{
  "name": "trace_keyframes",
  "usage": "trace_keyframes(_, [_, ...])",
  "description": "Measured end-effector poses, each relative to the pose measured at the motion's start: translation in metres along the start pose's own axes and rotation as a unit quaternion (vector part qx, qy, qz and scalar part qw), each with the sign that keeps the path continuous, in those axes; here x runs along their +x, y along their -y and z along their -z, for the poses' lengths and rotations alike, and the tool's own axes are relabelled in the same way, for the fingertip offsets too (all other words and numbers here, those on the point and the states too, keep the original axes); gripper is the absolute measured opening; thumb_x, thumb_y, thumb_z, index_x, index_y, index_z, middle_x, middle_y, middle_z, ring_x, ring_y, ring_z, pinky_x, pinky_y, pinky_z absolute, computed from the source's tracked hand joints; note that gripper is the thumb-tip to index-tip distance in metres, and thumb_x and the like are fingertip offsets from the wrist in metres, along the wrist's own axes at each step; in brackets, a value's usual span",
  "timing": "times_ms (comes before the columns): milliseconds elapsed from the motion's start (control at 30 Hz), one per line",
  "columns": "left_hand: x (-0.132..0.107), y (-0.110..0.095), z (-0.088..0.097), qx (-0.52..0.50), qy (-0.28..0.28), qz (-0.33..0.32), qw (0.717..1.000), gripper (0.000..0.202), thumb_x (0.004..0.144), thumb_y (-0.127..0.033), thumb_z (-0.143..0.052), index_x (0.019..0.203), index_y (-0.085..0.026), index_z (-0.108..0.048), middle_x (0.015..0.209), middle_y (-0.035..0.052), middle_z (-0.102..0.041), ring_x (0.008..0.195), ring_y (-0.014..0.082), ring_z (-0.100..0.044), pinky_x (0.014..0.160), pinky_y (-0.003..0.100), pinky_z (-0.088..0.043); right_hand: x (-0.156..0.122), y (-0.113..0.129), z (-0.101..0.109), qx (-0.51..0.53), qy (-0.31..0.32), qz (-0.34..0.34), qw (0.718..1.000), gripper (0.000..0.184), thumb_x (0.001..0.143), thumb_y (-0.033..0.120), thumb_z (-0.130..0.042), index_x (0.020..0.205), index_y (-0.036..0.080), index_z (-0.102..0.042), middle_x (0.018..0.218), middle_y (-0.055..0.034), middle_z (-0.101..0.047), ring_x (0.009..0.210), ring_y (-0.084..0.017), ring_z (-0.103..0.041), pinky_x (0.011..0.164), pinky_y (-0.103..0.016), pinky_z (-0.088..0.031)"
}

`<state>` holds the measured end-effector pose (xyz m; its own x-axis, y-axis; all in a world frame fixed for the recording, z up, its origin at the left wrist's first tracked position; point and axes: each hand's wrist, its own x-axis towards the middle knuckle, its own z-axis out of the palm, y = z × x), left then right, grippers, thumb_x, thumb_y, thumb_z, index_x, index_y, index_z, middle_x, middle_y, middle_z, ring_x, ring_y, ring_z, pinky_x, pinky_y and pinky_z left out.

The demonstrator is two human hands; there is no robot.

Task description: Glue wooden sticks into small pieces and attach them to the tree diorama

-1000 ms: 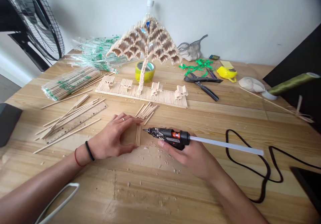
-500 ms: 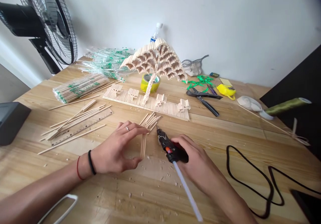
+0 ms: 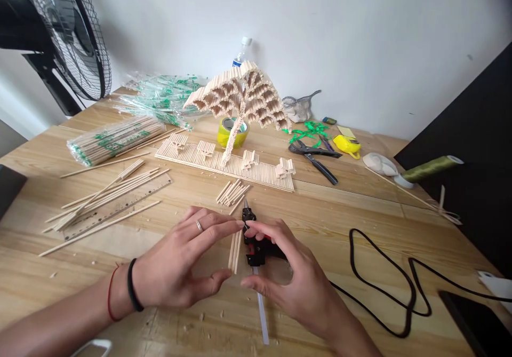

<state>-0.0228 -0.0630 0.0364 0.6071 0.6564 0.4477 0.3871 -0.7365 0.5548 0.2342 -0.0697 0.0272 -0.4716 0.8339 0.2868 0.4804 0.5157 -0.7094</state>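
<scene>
My left hand (image 3: 196, 255) grips a few short wooden sticks (image 3: 235, 253) lengthwise between thumb and fingertips, just above the table. My right hand (image 3: 288, 271) is open close beside them, thumb and fingers apart. Its fingertips meet or nearly meet my left fingertips; whether they touch the sticks I cannot tell. A black hot glue gun (image 3: 251, 239) with a long clear glue stick (image 3: 262, 317) lies on the table, partly behind my right fingers. Beyond its nozzle is a small pile of cut sticks (image 3: 233, 192).
A stick-built model tree (image 3: 232, 141) stands on a slatted base (image 3: 188, 164). Long sticks and a ruler (image 3: 120, 207) lie left, near bagged sticks (image 3: 116, 138) and a fan (image 3: 72, 26). Cutters (image 3: 316, 159) and a black cord (image 3: 380, 287) are on the right.
My right hand has let go of the glue gun, which now lies on the table, and has moved in beside the sticks in my left hand. The view has shifted slightly.
</scene>
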Motion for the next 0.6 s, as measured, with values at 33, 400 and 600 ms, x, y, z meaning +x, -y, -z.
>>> trace_keyframes(33, [0.0004, -0.0004, -0.0001, 0.000, 0.000, -0.003, 1.000, 0.066, 0.093, -0.020, -0.070, 0.151, -0.018, -0.041, 0.137, 0.0139, -0.067, 0.121, 0.0251, -0.063, 0.104, 0.041, -0.048, 0.0000, 0.0006, -0.0023, 0.002, -0.003, 0.003, 1.000, 0.063, 0.090, 0.054, -0.078, 0.143, 0.030, -0.054, 0.116, -0.0064, -0.069, 0.106, -0.024, -0.066, 0.091, -0.034, -0.060])
trace_keyframes(400, [0.0011, 0.0004, -0.0023, -0.011, 0.003, -0.014, 1.000, 0.065, 0.092, -0.020, -0.071, 0.150, -0.017, -0.042, 0.138, 0.0140, -0.068, 0.120, 0.0243, -0.064, 0.102, 0.040, -0.047, 0.0005, -0.0013, -0.0080, 0.028, -0.020, 0.011, 0.999, 0.057, 0.090, 0.047, -0.081, 0.139, 0.029, -0.058, 0.108, -0.0038, -0.069, 0.096, -0.021, -0.065, 0.083, -0.031, -0.060])
trace_keyframes(600, [0.0001, 0.0020, -0.0015, -0.015, 0.005, 0.003, 1.000, 0.069, 0.091, -0.024, -0.073, 0.152, -0.020, -0.041, 0.139, 0.0146, -0.067, 0.121, 0.0269, -0.065, 0.103, 0.043, -0.048, 0.0006, 0.0029, -0.0068, 0.036, -0.021, 0.011, 0.999, 0.055, 0.089, 0.043, -0.083, 0.136, 0.028, -0.059, 0.106, -0.0035, -0.068, 0.095, -0.021, -0.066, 0.082, -0.031, -0.061])
